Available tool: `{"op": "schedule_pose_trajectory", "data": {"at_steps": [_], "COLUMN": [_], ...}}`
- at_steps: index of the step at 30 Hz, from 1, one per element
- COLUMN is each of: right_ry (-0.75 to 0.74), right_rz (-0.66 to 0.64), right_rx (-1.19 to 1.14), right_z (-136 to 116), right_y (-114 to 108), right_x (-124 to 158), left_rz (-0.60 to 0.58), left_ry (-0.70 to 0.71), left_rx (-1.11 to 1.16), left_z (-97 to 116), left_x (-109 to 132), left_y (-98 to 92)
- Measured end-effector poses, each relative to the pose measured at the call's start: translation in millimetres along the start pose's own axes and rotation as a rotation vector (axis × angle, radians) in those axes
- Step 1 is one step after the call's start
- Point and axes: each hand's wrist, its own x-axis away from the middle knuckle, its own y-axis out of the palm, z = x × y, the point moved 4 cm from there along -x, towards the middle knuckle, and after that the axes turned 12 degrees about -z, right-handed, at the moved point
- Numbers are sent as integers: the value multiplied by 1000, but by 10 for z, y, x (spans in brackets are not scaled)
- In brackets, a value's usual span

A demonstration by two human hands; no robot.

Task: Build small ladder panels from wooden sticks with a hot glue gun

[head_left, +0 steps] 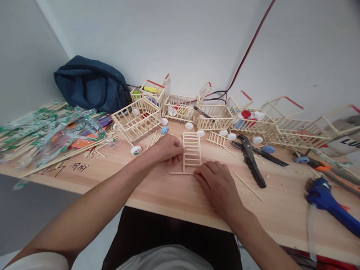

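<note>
A small ladder-shaped frame of thin wooden sticks (191,149) lies flat on the wooden tabletop (158,191). My left hand (168,148) rests at its left rail, fingers curled and pinching the side of the frame. My right hand (215,180) lies at the near end, fingertips pressed on a loose stick (181,173) that runs crosswise along the frame's bottom end. A second small ladder piece (216,139) lies just beyond to the right.
Several stick-built carts (137,119) with bottle-cap wheels stand along the wall. Black pliers (250,159) lie right of my hands; a blue-handled tool (335,208) and orange-handled tool (333,172) lie further right. Packaged chopsticks (48,130) pile at left, by a dark blue bag (91,83).
</note>
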Motion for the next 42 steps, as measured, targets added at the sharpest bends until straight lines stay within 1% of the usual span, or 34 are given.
{"op": "schedule_pose_trajectory", "data": {"at_steps": [7,11,13,15,17,19,21,23,25,28,31,35,40,42], "right_ry": [-27,-77,-70,40,240,425,524,542,505,438,433,479,482,484], "right_rz": [-2,66,118,167,187,147,85,40,29,87,141,118,122,98], "right_rx": [-27,-100,-144,-168,-172,-188,-214,-213,-187,-218,-413,-743,-1052,-1186], "right_z": [-6,25,106,261,459,632,736,770,754,695,639,546,405,351], "right_y": [-11,-112,-190,-257,-286,-261,-206,-155,-133,-161,-190,-139,-49,2], "right_x": [-1,43,94,162,237,298,324,314,286,269,294,286,149,94], "left_rz": [-14,-30,-43,-51,-50,-48,-49,-49,-50,-46,-27,-1,38,70], "left_ry": [2,5,5,12,23,43,64,83,101,156,207,244,281,289], "left_rx": [7,95,163,225,257,269,271,262,252,274,323,406,538,592], "left_z": [-11,-17,-17,-14,-5,14,38,61,80,101,101,86,116,125], "left_x": [-2,0,3,8,21,44,73,100,120,135,134,129,174,195], "left_y": [0,-1,-1,-5,-15,-27,-40,-51,-55,-52,-46,-30,24,44]}}
